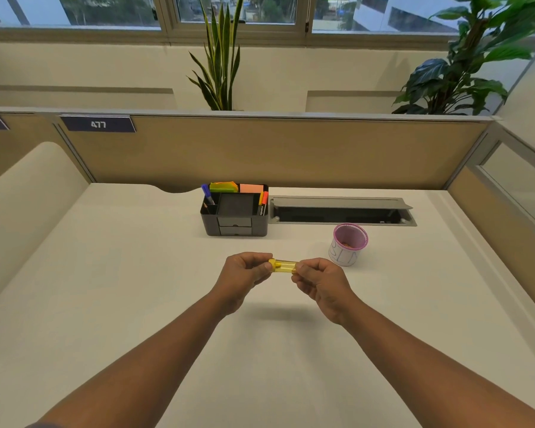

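A short yellow translucent marker [284, 267] lies level in the air above the white desk [136, 288], held between both hands. My left hand [244, 274] pinches its left end, where a thicker yellow collar shows. My right hand [317, 281] pinches its right end with curled fingers. Both ends are hidden inside the fingers. A shadow falls on the desk just below the hands.
A black desk organiser [233, 225] with pens, markers and sticky notes stands behind the hands. A pink mesh cup [348, 245] sits to the right of it. An open grey cable tray [340, 211] is set into the desk's back. Tan partitions fence the desk.
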`<action>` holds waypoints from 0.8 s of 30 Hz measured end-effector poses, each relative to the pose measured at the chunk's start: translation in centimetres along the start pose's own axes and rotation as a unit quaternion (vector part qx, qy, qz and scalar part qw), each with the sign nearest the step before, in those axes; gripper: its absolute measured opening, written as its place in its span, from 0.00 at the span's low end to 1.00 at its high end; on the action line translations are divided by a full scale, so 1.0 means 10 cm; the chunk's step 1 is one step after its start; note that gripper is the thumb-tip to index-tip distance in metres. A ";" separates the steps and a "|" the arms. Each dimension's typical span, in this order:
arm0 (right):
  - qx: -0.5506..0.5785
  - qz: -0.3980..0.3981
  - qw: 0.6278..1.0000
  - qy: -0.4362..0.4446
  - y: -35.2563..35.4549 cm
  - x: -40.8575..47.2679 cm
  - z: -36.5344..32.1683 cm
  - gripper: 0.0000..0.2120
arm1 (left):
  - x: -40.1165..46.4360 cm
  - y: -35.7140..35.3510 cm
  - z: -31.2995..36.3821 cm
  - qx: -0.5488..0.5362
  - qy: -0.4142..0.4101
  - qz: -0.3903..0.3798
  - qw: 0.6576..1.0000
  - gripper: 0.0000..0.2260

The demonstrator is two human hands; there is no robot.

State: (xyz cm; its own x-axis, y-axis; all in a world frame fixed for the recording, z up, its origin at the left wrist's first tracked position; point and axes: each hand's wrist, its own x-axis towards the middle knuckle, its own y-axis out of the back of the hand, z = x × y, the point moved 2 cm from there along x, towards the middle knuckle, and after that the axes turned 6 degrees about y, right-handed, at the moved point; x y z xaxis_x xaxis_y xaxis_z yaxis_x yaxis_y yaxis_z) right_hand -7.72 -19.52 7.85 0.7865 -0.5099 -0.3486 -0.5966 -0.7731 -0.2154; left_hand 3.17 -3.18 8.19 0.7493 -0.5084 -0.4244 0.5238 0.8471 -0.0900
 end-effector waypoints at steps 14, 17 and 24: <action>-0.020 -0.003 1.000 -0.019 0.03 0.08 -0.01 0.07 | 0.03 -0.07 0.10 0.116 -0.048 0.020 0.992 0.09; -0.088 -0.035 0.995 -0.037 -0.01 0.16 -0.01 0.05 | 0.07 -0.05 0.08 0.091 -0.048 0.027 0.994 0.09; -0.247 -0.086 0.964 -0.051 -0.16 0.40 0.02 0.06 | 0.29 0.16 -0.11 0.119 -0.054 0.040 0.991 0.08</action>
State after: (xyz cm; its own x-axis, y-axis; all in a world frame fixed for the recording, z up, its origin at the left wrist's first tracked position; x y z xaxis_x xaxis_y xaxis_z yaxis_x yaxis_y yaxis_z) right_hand -3.63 -20.25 6.56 0.8328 -0.3371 -0.4390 -0.2898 -0.9413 0.1730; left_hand 5.75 -3.17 5.82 0.8248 -0.4647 -0.3222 0.5315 0.8315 0.1614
